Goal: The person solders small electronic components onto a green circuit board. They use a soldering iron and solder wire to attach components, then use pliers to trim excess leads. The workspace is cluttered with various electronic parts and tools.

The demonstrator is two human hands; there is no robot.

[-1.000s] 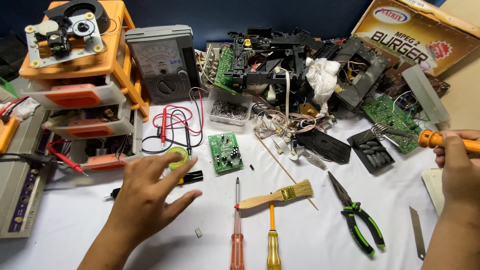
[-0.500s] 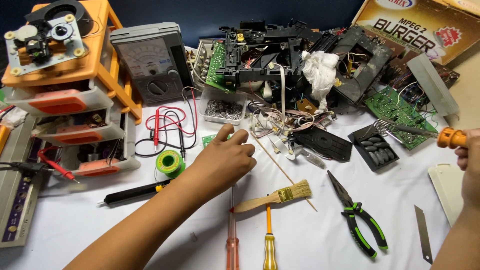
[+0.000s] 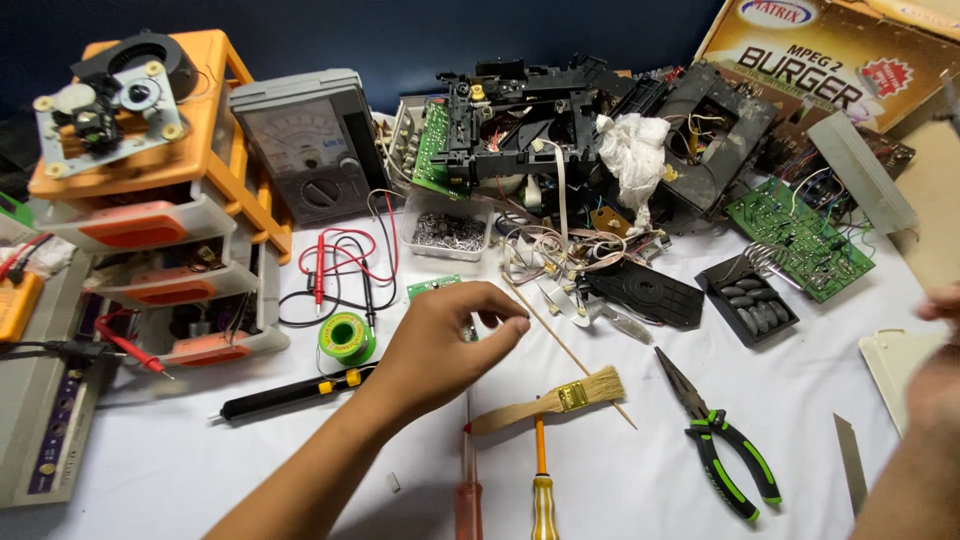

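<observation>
Since the earlier frames the left hand (image 3: pixel 450 340) has crossed from the green solder spool (image 3: pixel 347 337) to the small green circuit board (image 3: pixel 436 287) and now covers most of it — only the board's far end shows beyond the knuckles. The fingers are curled down with thumb and fingertips drawn together over the board; whether they actually pinch it is hidden. The right hand (image 3: pixel 935 375) has dropped to the desk's right edge and the orange-handled tool it held is gone from view; the hand is blurred, so its fingers cannot be read.

The board lies near the middle of the white desk (image 3: pixel 200 470), just right of the solder spool and in front of the clear tray of small metal parts (image 3: pixel 448 232). A black pen-shaped tool (image 3: pixel 290 393) lies left of the wrist. Toward the near edge sit a wooden brush (image 3: pixel 550 400), two screwdrivers — red (image 3: pixel 468 490) and yellow (image 3: pixel 541 480) — and green-handled pliers (image 3: pixel 720 445). An analog multimeter (image 3: pixel 305 150) leans at the far side, beside an orange drawer rack (image 3: pixel 170 200).
</observation>
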